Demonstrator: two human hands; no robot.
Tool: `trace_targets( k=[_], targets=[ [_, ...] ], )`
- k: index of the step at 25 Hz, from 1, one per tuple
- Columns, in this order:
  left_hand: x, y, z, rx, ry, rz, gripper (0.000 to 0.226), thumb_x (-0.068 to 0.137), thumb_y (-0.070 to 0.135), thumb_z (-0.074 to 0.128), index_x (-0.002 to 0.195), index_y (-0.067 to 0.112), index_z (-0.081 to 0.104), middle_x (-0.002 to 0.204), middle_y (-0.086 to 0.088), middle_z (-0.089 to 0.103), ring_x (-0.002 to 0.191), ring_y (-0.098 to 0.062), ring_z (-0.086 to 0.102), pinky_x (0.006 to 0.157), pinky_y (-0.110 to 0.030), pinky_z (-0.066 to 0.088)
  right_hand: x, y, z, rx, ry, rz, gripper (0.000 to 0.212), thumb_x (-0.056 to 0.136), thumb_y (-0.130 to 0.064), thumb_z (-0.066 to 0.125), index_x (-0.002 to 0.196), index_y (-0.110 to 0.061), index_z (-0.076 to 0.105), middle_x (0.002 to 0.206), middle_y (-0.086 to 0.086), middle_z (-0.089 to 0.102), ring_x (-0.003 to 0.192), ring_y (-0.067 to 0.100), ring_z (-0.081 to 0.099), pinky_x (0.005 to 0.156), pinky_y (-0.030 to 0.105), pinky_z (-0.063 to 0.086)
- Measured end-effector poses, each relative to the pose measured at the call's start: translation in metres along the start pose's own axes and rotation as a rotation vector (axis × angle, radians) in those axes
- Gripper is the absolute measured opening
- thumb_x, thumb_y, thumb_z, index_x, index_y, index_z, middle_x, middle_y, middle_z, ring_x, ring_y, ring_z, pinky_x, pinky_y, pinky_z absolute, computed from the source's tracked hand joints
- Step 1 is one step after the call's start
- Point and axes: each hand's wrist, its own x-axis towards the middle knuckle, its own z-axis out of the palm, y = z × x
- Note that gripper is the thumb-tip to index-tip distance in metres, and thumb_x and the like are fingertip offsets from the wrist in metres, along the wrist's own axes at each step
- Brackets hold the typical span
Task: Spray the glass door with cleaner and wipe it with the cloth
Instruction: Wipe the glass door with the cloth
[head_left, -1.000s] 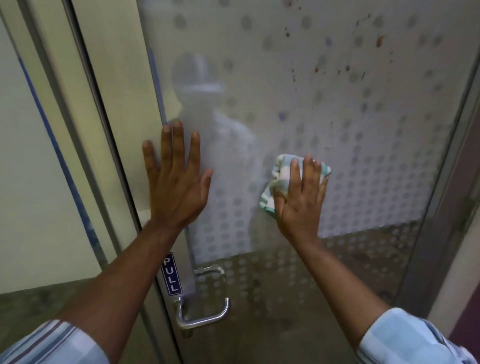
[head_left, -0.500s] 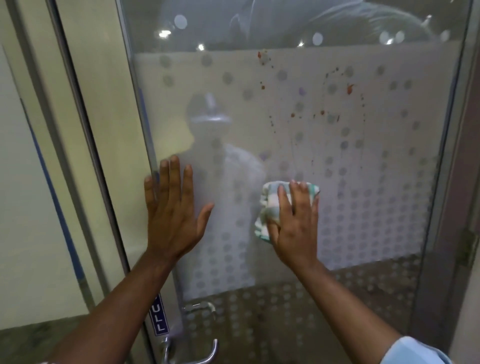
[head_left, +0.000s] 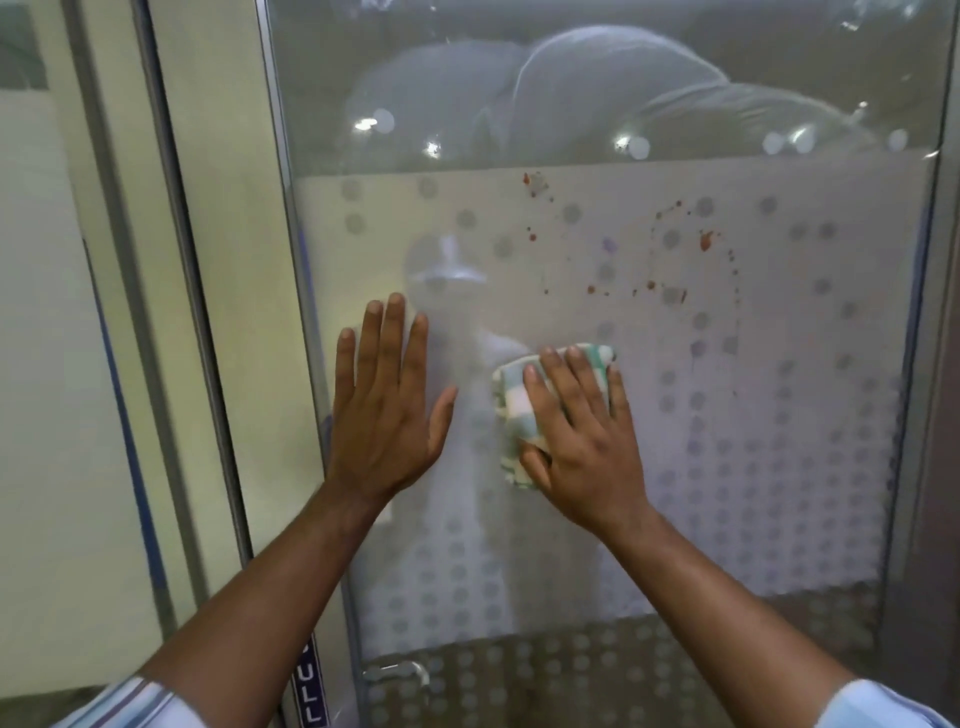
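The glass door (head_left: 753, 467) fills the view, frosted with a dotted pattern and clear at the top. Reddish-brown spots (head_left: 705, 240) speckle the frosted part above my hands. My right hand (head_left: 582, 441) presses a folded white-and-green checked cloth (head_left: 511, 410) flat against the glass near the middle. My left hand (head_left: 387, 410) lies flat on the glass to the left of it, fingers spread and pointing up, holding nothing. No spray bottle is in view.
The metal door frame (head_left: 291, 364) runs down the left of the pane, with a blue PULL label (head_left: 311, 686) and part of a handle (head_left: 400, 673) at the bottom. A cream wall panel (head_left: 62, 364) is further left. Another frame edge (head_left: 940, 364) is on the right.
The view has tilted upward, showing the clear top of the door and hiding the handle. My right hand has slid the cloth a little to the left, closer to my left hand.
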Motion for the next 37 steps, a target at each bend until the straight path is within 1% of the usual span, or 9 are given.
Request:
trace_targets(
  k=[5,8,11,14,18,25,31,33,37],
  targets=[
    [0.008,-0.001,-0.001,0.001,0.006,0.007,0.08,0.111,0.051,0.042,0.17,0.003,0.019,0.178,-0.025,0.013,0.167,-0.043,0.01,0.134,-0.063,0.015,0.087,0.027,-0.01,0.04,0.144,0.396,0.074,0.095,-0.042,0.052,0.161,-0.013,0.039,0.173,0.022,0.026,0.161,0.043,0.022,0.128,0.066,0.02],
    [0.02,-0.001,-0.003,0.001,0.016,-0.021,0.08,0.111,0.052,0.04,0.17,0.003,0.018,0.178,-0.025,0.012,0.167,-0.042,0.009,0.135,-0.062,0.014,0.112,0.004,-0.01,0.023,0.108,0.24,0.079,0.1,-0.051,0.051,0.165,-0.012,0.031,0.175,0.018,0.022,0.163,0.041,0.016,0.129,0.067,0.015],
    [0.035,-0.001,-0.006,-0.018,0.042,-0.032,0.08,0.111,0.053,0.037,0.17,0.003,0.018,0.179,-0.024,0.011,0.168,-0.041,0.008,0.135,-0.062,0.013,0.078,0.007,-0.008,0.0,0.055,0.014,0.084,0.091,-0.044,0.064,0.164,-0.012,0.035,0.174,0.017,0.024,0.163,0.038,0.017,0.128,0.066,0.018],
    [0.046,-0.004,-0.007,-0.007,0.058,-0.031,0.079,0.11,0.052,0.037,0.17,0.004,0.02,0.179,-0.023,0.012,0.168,-0.04,0.009,0.134,-0.062,0.015,0.079,0.036,-0.014,-0.01,0.103,0.125,0.082,0.083,-0.039,0.064,0.158,-0.013,0.045,0.171,0.022,0.03,0.16,0.042,0.026,0.126,0.065,0.025],
    [0.054,-0.006,-0.006,0.006,0.07,-0.035,0.079,0.109,0.05,0.038,0.17,0.004,0.02,0.179,-0.023,0.013,0.168,-0.04,0.01,0.134,-0.062,0.014,0.154,0.047,-0.026,0.007,0.188,0.351,0.072,0.092,-0.045,0.05,0.157,-0.013,0.045,0.168,0.019,0.038,0.157,0.042,0.031,0.127,0.065,0.022],
    [0.056,-0.007,-0.001,0.03,0.069,-0.044,0.08,0.11,0.053,0.035,0.171,0.005,0.016,0.18,-0.021,0.01,0.168,-0.038,0.007,0.135,-0.061,0.012,0.128,0.031,-0.019,-0.026,0.096,-0.021,0.078,0.095,-0.047,0.06,0.163,-0.015,0.038,0.174,0.015,0.028,0.163,0.036,0.02,0.129,0.064,0.018],
    [0.056,-0.006,-0.001,0.04,0.068,-0.048,0.079,0.11,0.053,0.035,0.171,0.006,0.016,0.18,-0.021,0.01,0.168,-0.038,0.007,0.135,-0.061,0.012,0.183,0.057,-0.037,-0.01,0.183,0.331,0.067,0.092,-0.047,0.052,0.153,-0.021,0.045,0.16,0.02,0.042,0.152,0.042,0.035,0.124,0.061,0.029],
    [0.055,-0.005,0.0,0.032,0.073,-0.05,0.08,0.11,0.054,0.034,0.171,0.006,0.017,0.18,-0.02,0.011,0.168,-0.038,0.008,0.135,-0.061,0.012,0.212,0.041,-0.04,-0.018,0.166,0.295,0.07,0.093,-0.05,0.049,0.156,-0.02,0.042,0.158,0.017,0.044,0.152,0.04,0.035,0.125,0.061,0.027],
    [0.056,-0.005,-0.001,0.027,0.081,-0.045,0.08,0.11,0.055,0.034,0.171,0.006,0.017,0.18,-0.02,0.011,0.168,-0.038,0.009,0.135,-0.061,0.012,0.183,0.015,-0.029,-0.022,0.114,0.007,0.073,0.096,-0.048,0.056,0.16,-0.017,0.041,0.165,0.017,0.041,0.158,0.04,0.029,0.127,0.063,0.022]
  ],
)
